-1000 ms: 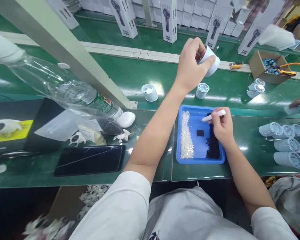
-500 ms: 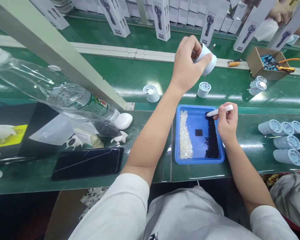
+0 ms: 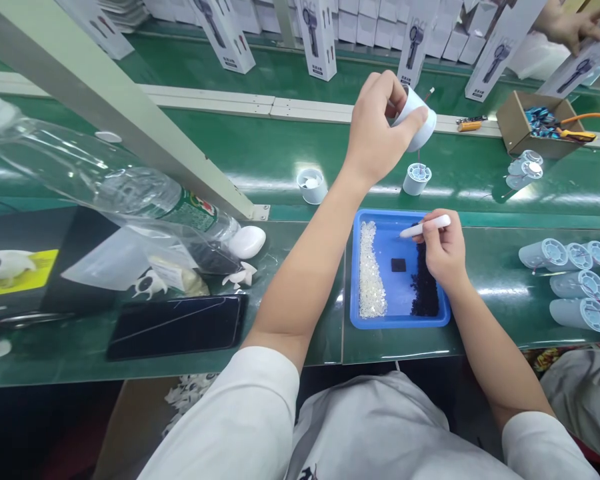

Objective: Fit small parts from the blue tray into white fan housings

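My left hand (image 3: 385, 130) is closed around a pale blue cylindrical housing (image 3: 420, 123), held tilted above the green belt; a thin wire with a white plug sticks out behind it. In my right hand (image 3: 445, 250) a white pen-like tool (image 3: 427, 226) is pinched, its tip over the blue tray (image 3: 354, 267). That tray holds a strip of clear-white beads (image 3: 371, 273) on the left and a strip of black beads (image 3: 424, 283) on the right, partly covered by my right hand. Between the strips lies a small black square (image 3: 399, 265).
Pale blue housings (image 3: 312, 187) stand on the belt, and several more (image 3: 579, 315) lie on the right. A carton (image 3: 523, 127) with pliers stands beyond. To the left are a post (image 3: 145, 120), a plastic bottle (image 3: 140, 190) and a phone (image 3: 177, 323). A co-worker's hand (image 3: 573, 27) shows top right.
My right hand has moved the pen-like tool left, off the black beads. Housings and the carton on the belt have shifted slightly right; the printed boxes behind shifted slightly left. My left hand barely moved.
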{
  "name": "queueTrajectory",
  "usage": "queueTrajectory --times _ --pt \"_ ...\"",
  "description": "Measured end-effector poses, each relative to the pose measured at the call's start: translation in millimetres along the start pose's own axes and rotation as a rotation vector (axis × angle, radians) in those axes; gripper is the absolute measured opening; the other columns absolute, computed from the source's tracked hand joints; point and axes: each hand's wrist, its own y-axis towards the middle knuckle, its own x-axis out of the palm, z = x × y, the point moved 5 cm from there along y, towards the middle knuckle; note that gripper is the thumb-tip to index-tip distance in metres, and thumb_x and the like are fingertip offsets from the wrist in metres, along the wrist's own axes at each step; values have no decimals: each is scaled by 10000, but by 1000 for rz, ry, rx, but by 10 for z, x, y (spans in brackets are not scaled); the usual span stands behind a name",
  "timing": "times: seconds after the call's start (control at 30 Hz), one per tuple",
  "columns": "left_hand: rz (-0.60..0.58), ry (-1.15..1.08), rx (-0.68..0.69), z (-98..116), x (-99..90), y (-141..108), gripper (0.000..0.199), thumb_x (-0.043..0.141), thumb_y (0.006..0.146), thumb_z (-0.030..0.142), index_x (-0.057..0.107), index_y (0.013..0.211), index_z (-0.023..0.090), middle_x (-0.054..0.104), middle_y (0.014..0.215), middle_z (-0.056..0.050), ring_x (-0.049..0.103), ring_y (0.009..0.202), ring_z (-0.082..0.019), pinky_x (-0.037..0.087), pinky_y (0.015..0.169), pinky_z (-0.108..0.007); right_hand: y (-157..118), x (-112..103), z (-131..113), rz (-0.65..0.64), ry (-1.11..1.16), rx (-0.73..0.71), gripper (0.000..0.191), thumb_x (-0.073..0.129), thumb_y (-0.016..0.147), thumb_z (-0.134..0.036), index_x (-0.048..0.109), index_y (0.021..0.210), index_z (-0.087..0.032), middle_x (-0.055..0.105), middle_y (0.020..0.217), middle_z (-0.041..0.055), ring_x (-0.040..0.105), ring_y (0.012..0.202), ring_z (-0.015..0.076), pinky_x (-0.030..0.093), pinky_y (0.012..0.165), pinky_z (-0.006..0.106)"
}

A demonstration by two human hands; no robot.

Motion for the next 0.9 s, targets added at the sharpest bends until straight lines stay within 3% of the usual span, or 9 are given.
queueTrajectory --times 0.13,0.33,0.43,0.7,0.9 --pt "4 7 -6 -27 -5 33 392 728 656 193 356 568 277 429 682 -3 321 639 -159 354 658 -389 13 -60 6 80 -16 2 381 473 903 -652 489 890 -272 516 717 -34 533 541 102 479 529 270" --pt "28 7 6 83 -17 -32 394 713 715 142 358 593 261 421 695 -1 393 667 -168 366 690 -389 -48 140 10 -177 75 56 426 477 883 -681 517 906 -258 580 782 -17 587 583 114 526 582 299" --pt "20 3 -32 101 -21 -45 413 720 705 98 372 566 271 412 681 3 355 658 -164 366 689 -397 -67 183 16 -243 75 73 423 489 880 -675 519 910 -255 592 807 -6 609 616 128 537 610 318" --pt "7 14 1 67 -32 -29 389 726 711 178 368 593 273 448 710 -13 412 685 -185 407 707 -402 -64 174 24 -265 53 66 395 486 902 -641 518 924 -249 597 822 -1 631 649 142 536 642 338" --pt "33 25 0 132 -39 -32 402 708 706 132 347 592 267 427 696 -7 416 680 -184 417 708 -383 -59 165 27 -246 39 44 386 485 907 -632 520 923 -249 590 813 -3 614 629 134 533 622 327"
